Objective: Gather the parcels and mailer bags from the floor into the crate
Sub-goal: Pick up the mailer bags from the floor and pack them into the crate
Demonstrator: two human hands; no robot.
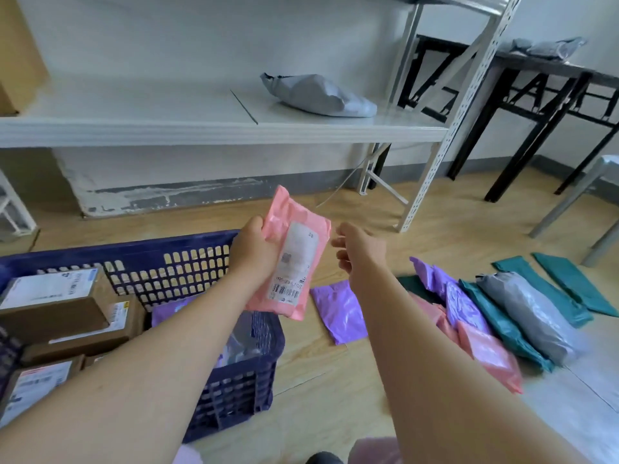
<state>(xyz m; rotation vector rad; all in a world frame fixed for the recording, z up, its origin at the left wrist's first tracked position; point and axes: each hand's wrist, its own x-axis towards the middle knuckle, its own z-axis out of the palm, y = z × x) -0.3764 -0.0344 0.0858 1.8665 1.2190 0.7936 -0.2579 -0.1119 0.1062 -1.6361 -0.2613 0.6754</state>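
My left hand grips a pink mailer bag with a white label, held above the right end of the dark blue crate. My right hand hovers just right of the bag, fingers loosely apart, holding nothing. Inside the crate lie several brown cardboard parcels and a purple mailer bag. On the floor to the right lie a purple mailer, pink mailers, a grey mailer and teal mailers.
A white metal shelf stands behind the crate with a grey mailer on it. A black folding table at the right carries another grey bag. A grey stool leg stands at the far right on the wooden floor.
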